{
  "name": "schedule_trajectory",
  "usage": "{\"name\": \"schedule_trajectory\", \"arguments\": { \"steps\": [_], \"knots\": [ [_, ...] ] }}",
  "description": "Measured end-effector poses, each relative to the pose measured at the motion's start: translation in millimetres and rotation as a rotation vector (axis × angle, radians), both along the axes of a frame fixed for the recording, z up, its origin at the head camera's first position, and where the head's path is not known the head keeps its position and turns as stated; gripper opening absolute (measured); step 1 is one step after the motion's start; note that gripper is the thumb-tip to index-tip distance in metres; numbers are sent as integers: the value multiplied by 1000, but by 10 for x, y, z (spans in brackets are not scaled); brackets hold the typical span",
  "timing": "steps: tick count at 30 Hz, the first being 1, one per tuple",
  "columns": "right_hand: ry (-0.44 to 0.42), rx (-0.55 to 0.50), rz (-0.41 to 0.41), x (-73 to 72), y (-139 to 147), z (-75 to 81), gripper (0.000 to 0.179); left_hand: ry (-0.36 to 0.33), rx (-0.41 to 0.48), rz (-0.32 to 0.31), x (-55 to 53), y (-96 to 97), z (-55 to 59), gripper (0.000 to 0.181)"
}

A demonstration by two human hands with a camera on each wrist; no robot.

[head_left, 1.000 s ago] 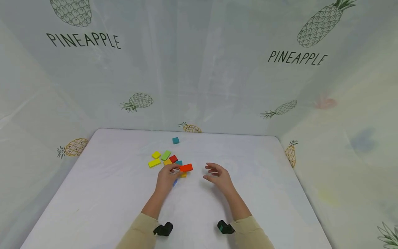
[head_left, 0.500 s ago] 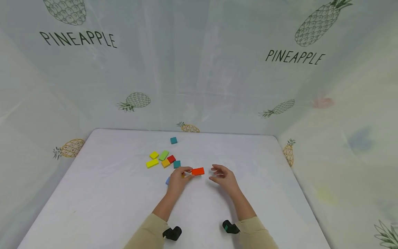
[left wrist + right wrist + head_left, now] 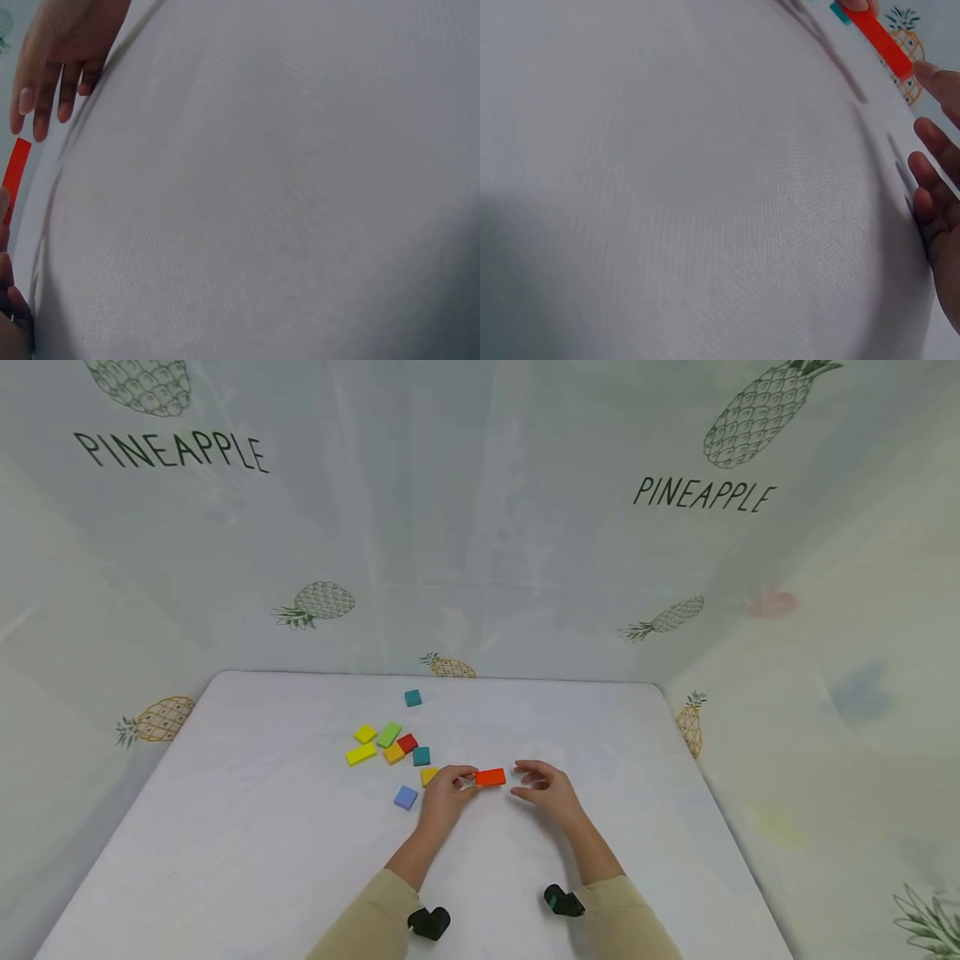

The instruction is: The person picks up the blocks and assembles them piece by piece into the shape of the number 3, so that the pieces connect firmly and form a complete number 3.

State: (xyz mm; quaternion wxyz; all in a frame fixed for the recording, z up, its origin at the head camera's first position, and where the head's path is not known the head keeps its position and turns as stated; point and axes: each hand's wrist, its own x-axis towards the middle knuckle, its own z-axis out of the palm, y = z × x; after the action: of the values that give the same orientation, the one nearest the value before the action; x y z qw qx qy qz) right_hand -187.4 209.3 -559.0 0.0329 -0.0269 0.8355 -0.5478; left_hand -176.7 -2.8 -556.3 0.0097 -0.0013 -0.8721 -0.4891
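Observation:
My left hand (image 3: 446, 795) pinches one end of a flat orange-red block (image 3: 491, 777) between thumb and fingertips. The block's free end points at my right hand (image 3: 552, 792). That hand holds nothing; its fingers are loosely bent and spread apart from the thumb, just right of the block. In the left wrist view the red block (image 3: 16, 171) stands on edge below the right hand's fingertips. The right wrist view puts the block (image 3: 885, 45) close by the right thumb tip. Partly behind the left hand lies a yellow-orange block (image 3: 428, 775).
Left of the hands lie a blue block (image 3: 406, 797), a teal block (image 3: 422, 756), a dark red block (image 3: 407, 743), an orange block (image 3: 393, 753), a green block (image 3: 389, 735) and yellow blocks (image 3: 362, 754). Another teal block (image 3: 413, 697) lies near the far edge of the white table (image 3: 247, 827).
The left hand has carried the red block rightward, closer to the right hand, uncovering the blue block. The right hand has shifted slightly right in view, still loosely bent.

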Motion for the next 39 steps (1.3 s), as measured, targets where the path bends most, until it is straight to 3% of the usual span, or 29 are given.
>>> {"name": "schedule_trajectory", "arguments": {
  "steps": [10, 22, 30, 39],
  "knots": [
    [41, 47, 15, -67, -115, -29, 38, -6, -40, 4, -109, -64, -93, 30],
    [71, 106, 66, -195, -379, -46, 35, 9, -42, -36, -163, -299, -100, 31],
    [85, 167, 82, -222, -422, -120, 33, 14, -96, -82, -196, -438, -150, 31],
    [130, 292, 117, -263, -448, -170, 27, 47, -202, -108, -164, -459, -163, 33]
  ]
}}
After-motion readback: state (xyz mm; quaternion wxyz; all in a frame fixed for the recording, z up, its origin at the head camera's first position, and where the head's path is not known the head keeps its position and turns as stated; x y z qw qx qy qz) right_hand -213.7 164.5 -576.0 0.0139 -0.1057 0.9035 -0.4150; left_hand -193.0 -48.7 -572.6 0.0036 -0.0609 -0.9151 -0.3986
